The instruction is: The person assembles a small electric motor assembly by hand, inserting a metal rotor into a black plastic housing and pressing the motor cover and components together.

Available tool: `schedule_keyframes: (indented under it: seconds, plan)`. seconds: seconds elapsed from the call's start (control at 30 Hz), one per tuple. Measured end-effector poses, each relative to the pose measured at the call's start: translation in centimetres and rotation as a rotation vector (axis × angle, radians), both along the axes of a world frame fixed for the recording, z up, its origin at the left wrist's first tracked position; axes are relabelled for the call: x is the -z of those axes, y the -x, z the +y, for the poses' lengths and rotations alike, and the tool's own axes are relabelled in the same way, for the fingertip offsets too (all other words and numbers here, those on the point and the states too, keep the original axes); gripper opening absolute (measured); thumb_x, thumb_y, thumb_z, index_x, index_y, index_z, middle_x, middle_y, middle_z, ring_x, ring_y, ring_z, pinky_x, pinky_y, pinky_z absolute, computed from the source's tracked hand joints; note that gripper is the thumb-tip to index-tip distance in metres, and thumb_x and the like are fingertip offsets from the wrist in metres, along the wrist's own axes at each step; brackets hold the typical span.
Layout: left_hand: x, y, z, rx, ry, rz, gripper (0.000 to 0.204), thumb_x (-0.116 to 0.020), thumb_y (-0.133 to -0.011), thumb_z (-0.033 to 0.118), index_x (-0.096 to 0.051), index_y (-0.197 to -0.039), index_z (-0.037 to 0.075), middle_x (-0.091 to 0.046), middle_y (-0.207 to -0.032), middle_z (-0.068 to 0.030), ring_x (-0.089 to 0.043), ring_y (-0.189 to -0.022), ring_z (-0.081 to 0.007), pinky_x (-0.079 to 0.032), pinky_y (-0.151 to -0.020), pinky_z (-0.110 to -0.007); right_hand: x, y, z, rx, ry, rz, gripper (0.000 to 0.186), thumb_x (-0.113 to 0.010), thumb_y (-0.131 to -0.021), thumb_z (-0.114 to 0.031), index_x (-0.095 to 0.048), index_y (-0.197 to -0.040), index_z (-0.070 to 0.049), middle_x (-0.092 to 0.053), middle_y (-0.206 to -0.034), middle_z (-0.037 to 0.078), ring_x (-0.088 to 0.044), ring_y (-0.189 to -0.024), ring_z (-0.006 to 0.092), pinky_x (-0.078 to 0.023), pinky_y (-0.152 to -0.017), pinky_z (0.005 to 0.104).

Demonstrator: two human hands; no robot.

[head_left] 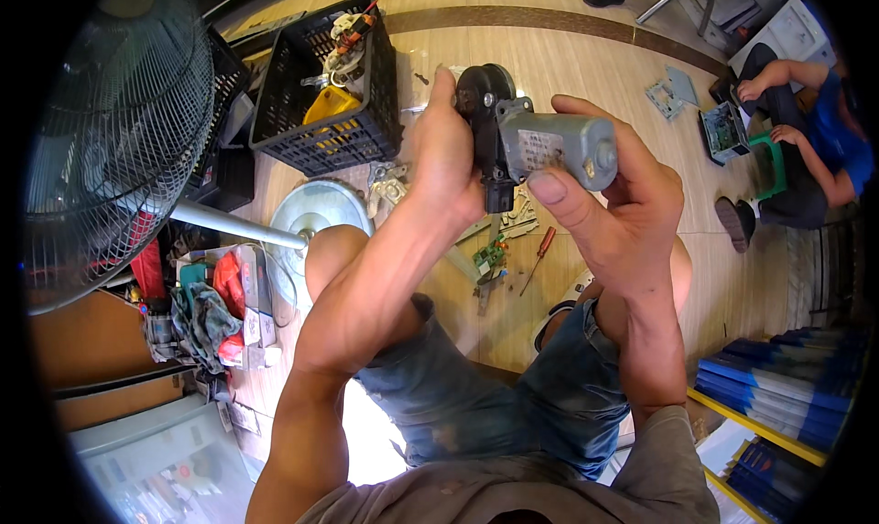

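Observation:
Between my two hands, raised above my knees, is a small electric gear motor (555,144) with a grey metal can and a black gear housing. My left hand (446,149) presses its palm and fingers against the black housing. Around the rounded end of the can, my right hand (632,199) is closed, thumb below and fingers over the top. A black connector block sticks down from the housing. On the floor beneath lie a green circuit board (492,257) with loose parts around it and a screwdriver (538,260) with a red handle.
At the upper left stands a black plastic crate (325,149) holding a yellow part and other pieces. A standing fan (119,140) fills the left side. Another person (806,144) sits at the right by an opened metal case (723,132). Blue boxes (778,387) are stacked at the lower right.

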State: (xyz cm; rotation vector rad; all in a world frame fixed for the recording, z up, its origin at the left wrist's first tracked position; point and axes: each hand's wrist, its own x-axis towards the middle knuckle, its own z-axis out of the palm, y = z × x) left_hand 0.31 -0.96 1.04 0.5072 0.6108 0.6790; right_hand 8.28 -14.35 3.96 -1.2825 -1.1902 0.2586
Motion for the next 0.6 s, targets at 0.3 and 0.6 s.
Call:
schedule_keyframes:
  seconds: [0.3,0.6]
  plan:
    - [-0.9,-0.1,-0.4,0.008,0.017,-0.04,0.058,-0.033,-0.104,0.053,-0.06,-0.101,0.002,-0.068,-0.092,-0.0145,-0.068,-0.08,-0.0244,-0.058,-0.073,-0.039,0.2,-0.4,-0.2,-0.067,-0.001,0.169,0.045,-0.079,-0.083,-0.008,-0.06,-0.121,0.007,-0.07,-0.1,0.008,-0.063,-0.09,0.0099,-0.054,-0.079,0.0254]
    - [-1.2,0.1,-0.3,-0.132,-0.083,-0.057,0.056,-0.034,-0.104,0.051,-0.061,-0.091,0.003,-0.064,-0.083,-0.008,-0.064,-0.069,-0.0195,-0.056,-0.066,-0.036,-0.1,0.7,-0.1,-0.026,0.015,0.229,0.043,-0.078,-0.084,-0.005,-0.06,-0.12,0.008,-0.069,-0.1,0.007,-0.062,-0.089,0.0085,-0.052,-0.079,0.0236]
